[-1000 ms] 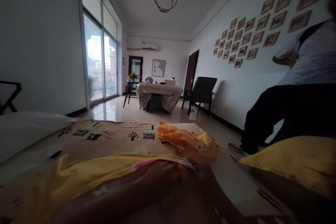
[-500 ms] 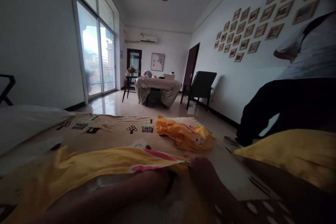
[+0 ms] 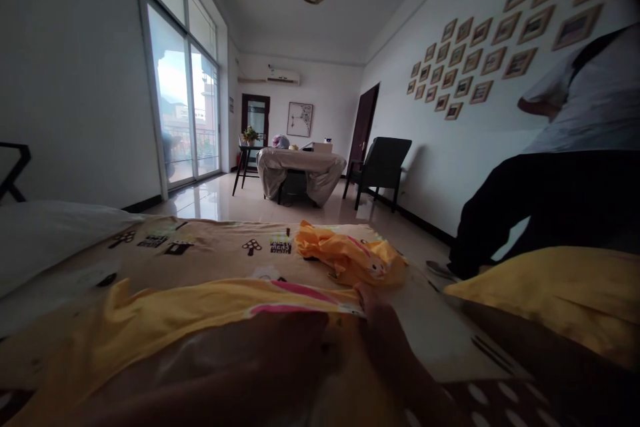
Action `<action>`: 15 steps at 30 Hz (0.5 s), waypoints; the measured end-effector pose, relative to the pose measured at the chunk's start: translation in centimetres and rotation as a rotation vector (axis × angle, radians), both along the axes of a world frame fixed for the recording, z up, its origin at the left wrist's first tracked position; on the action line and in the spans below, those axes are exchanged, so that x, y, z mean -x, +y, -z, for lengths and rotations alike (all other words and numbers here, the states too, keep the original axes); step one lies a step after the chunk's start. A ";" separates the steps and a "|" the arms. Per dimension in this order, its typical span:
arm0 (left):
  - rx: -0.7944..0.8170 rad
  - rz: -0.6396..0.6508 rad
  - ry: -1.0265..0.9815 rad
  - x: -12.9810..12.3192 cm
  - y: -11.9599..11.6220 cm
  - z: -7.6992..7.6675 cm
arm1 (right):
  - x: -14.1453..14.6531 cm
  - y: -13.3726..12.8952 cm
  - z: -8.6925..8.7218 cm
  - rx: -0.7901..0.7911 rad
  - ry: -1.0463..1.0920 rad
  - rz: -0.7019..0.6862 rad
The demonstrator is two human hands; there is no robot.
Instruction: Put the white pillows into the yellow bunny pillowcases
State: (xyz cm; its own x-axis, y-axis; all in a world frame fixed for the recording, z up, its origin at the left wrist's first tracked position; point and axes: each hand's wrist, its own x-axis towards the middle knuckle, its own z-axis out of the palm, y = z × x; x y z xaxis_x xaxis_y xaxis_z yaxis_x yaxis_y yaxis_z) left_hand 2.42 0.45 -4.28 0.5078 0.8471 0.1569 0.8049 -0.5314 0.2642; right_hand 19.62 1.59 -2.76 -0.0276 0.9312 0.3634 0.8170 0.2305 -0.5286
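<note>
A yellow cloth [image 3: 200, 300] with pink and white shapes stretches across the patterned bedding [image 3: 210, 250] in front of me. At the cloth's right part, my right hand [image 3: 373, 307] is closed with the fabric pinched in its fingers. My left hand [image 3: 305, 340] lies under the pink edge of the cloth, dark and blurred, and its fingers cannot be made out. Just beyond my right hand rests a crumpled orange-yellow cloth [image 3: 350, 255] with a printed face.
At the right, a person [image 3: 565, 167] in dark trousers stands bent beside a yellow pillow-like bundle [image 3: 565, 287]. White translucent plastic [image 3: 55, 230] lies at the left. Farther off are a covered table [image 3: 303, 160] and a dark chair [image 3: 383, 163].
My left hand and forearm have shifted, and the cloth's pink edge near them sits a little higher. My right hand has risen slightly, still gripping the fabric.
</note>
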 end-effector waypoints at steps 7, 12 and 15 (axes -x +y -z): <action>-0.002 0.371 0.223 1.5 -1.4 -2.5 | 0.2 0.6 0.8 0.104 0.557 -0.237; 0.068 0.425 -0.166 1.6 1.1 -2.2 | 0.5 0.6 0.6 0.065 0.439 -0.225; -0.117 0.370 -0.090 -0.8 3.1 -1.5 | 0.7 1.1 0.5 0.069 0.438 -0.217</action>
State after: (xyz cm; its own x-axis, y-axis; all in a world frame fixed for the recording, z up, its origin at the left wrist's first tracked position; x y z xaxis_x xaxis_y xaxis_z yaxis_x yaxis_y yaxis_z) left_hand 3.21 3.56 -2.80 0.7549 0.5837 0.2990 0.5301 -0.8115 0.2457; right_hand 18.95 2.64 -3.27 -0.0819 0.9431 0.3221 0.4516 0.3233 -0.8316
